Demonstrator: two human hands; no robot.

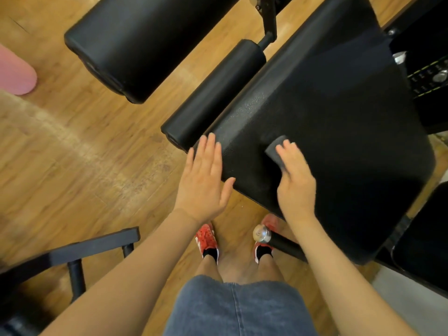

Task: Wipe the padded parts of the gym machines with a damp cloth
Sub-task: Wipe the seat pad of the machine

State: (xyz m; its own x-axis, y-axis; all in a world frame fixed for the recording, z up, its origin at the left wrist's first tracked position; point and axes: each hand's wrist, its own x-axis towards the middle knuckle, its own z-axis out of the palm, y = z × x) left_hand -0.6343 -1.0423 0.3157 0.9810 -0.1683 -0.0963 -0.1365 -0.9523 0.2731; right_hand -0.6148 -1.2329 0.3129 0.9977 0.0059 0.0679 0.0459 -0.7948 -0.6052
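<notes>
A large black padded seat (339, 112) of a gym machine fills the right half of the view. My right hand (294, 180) lies on a folded dark grey cloth (275, 147) and presses it onto the near part of the pad; the fingers look nearly straight. My left hand (204, 180) is flat with fingers spread, resting at the pad's near left corner, thumb on the pad's edge. A black roller pad (213, 93) runs along the seat's left side. A thicker black bolster pad (135, 42) sits farther back left.
Wooden floor (72, 146) spreads to the left. A black metal frame (72, 253) stands at lower left, a pink object (14, 73) at the far left edge. A chrome-capped black handle (263, 235) juts out under the seat near my red shoes. Weight stack (431, 76) at right.
</notes>
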